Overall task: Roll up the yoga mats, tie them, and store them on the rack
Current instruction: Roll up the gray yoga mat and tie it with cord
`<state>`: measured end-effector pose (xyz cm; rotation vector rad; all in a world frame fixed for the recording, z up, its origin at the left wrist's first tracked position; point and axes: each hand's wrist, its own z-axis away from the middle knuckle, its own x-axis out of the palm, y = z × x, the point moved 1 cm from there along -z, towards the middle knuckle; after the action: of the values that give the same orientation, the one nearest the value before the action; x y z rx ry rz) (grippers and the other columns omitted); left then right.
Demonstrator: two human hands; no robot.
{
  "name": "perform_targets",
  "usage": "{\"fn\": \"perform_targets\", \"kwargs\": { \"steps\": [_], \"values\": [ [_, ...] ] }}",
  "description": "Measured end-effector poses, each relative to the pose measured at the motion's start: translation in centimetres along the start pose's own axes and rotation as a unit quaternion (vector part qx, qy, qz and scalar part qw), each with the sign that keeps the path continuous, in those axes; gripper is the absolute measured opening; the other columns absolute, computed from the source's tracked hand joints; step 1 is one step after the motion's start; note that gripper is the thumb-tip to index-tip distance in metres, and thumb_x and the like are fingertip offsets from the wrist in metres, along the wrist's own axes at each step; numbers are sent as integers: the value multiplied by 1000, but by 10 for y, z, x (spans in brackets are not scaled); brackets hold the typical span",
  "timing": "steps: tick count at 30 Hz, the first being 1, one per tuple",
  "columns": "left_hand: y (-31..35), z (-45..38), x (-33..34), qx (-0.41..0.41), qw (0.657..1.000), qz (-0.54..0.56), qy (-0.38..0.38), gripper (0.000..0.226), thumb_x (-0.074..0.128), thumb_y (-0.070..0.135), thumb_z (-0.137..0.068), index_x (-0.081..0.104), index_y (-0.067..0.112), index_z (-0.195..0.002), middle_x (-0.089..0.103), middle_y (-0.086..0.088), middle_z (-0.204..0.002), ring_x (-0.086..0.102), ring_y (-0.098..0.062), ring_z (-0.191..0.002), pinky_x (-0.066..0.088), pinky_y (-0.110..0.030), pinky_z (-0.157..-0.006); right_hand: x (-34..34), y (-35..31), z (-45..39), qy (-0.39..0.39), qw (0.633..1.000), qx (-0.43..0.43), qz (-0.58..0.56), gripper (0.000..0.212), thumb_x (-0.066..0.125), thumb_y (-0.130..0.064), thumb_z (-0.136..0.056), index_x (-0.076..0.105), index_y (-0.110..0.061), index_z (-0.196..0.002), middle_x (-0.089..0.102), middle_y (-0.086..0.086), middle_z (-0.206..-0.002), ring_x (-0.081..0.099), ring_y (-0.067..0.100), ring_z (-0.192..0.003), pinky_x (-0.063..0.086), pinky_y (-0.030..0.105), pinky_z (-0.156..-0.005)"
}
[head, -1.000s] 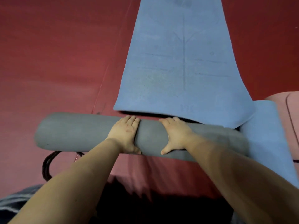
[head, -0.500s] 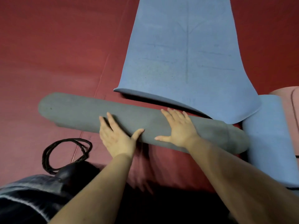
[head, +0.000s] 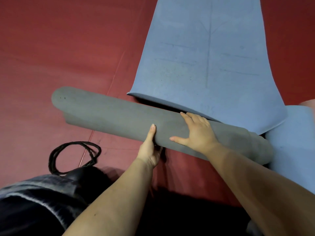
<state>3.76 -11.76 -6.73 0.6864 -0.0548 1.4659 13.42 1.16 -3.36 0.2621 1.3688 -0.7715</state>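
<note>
A grey rolled mat (head: pixel 109 113) lies diagonally on the red floor. My right hand (head: pixel 197 132) presses flat on top of the roll, fingers straight and thumb spread. My left hand (head: pixel 150 149) is at the roll's near side, its thumb up against the grey surface and its fingers tucked out of sight beneath the roll. A black cord (head: pixel 73 155) lies in a loose loop on the floor to the left of my left hand. Beyond the roll a blue mat (head: pixel 204 57) lies unrolled, its near edge curling up.
A second blue mat (head: pixel 294 143) lies at the right, touching the grey roll's right end. A pink edge (head: pixel 309 103) shows at the far right. My dark-clothed knee (head: pixel 42 201) fills the lower left. Red floor (head: pixel 59 48) spreads to the left.
My left hand has slid off the top of the roll to its near side, fingers going under it. The right hand has stayed flat on top. The roll's left end has swung farther away.
</note>
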Motion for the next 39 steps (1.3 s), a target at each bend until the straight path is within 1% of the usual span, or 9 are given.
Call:
{"fn": "perform_targets", "kwargs": {
  "steps": [6, 11, 17, 20, 24, 31, 33, 37, 39],
  "values": [
    [24, 29, 15, 24, 999, -37, 22, 33, 76, 25, -76, 63, 8, -101, 70, -9, -96, 70, -13, -66, 55, -24, -51, -22, -11, 15, 18, 995, 22, -92, 93, 64, -68, -70, 35, -17, -143, 41, 0, -143, 35, 17, -133, 25, 33, -113],
    [79, 82, 50, 159, 970, -179, -53, 48, 76, 18, -77, 58, 7, -120, 68, -3, -111, 67, -6, -82, 55, -18, -68, -95, -27, 38, 60, 988, 34, -141, 77, 65, -63, -74, 42, -26, -137, 51, -5, -136, 49, 15, -122, 39, 28, -98],
    [123, 179, 83, 331, 848, -386, -147, 93, 93, 37, -47, 49, 18, -127, 67, 3, -115, 66, -14, -102, 54, -42, -89, -210, -99, 75, 182, 940, -17, -288, 104, 60, -76, -59, 22, -36, -146, 39, -11, -145, 44, 10, -128, 42, 37, -103],
    [128, 225, 90, 373, 766, -507, -130, 117, 93, 36, -50, 23, 21, -143, 50, 9, -131, 54, -11, -116, 47, -34, -97, -262, -118, 99, 249, 899, -19, -359, 123, 68, -78, -46, 9, -40, -147, 38, -10, -143, 44, 13, -127, 45, 42, -101],
    [122, 259, 90, 391, 681, -603, -140, 138, 92, 37, -51, -7, 24, -146, 35, 9, -133, 41, -13, -121, 40, -28, -96, -294, -115, 135, 265, 907, -8, -327, 122, 80, -63, -51, 13, -32, -148, 39, -3, -137, 49, 17, -121, 48, 43, -97],
    [120, 288, 92, 361, 755, -509, -201, 121, 91, 29, -52, 10, 29, -141, 43, 7, -135, 50, -10, -118, 46, -37, -100, -291, -111, 157, 266, 898, 3, -351, 113, 86, -54, -47, 28, -29, -141, 43, -6, -131, 51, 11, -115, 50, 39, -93],
    [132, 302, 96, 367, 752, -490, -245, 127, 88, 38, -55, 1, 36, -146, 40, 10, -139, 47, -8, -124, 41, -36, -105, -293, -112, 159, 261, 896, 5, -360, 115, 87, -53, -45, 28, -28, -141, 43, -6, -132, 51, 11, -115, 51, 39, -93],
    [149, 332, 108, 441, 756, -446, -186, 123, 81, 69, -40, 29, 19, -140, 47, 4, -137, 51, -8, -118, 44, -33, -100, -290, -123, 168, 259, 900, 3, -351, 115, 89, -46, -50, 24, -27, -143, 36, -7, -138, 49, 9, -115, 49, 34, -94],
    [151, 345, 114, 468, 727, -472, -170, 131, 83, 64, -42, 11, 28, -146, 38, 8, -142, 45, -10, -122, 42, -33, -100, -289, -132, 173, 255, 905, 3, -341, 114, 89, -44, -51, 23, -27, -142, 35, -8, -137, 49, 8, -110, 50, 32, -91]
  ]
}}
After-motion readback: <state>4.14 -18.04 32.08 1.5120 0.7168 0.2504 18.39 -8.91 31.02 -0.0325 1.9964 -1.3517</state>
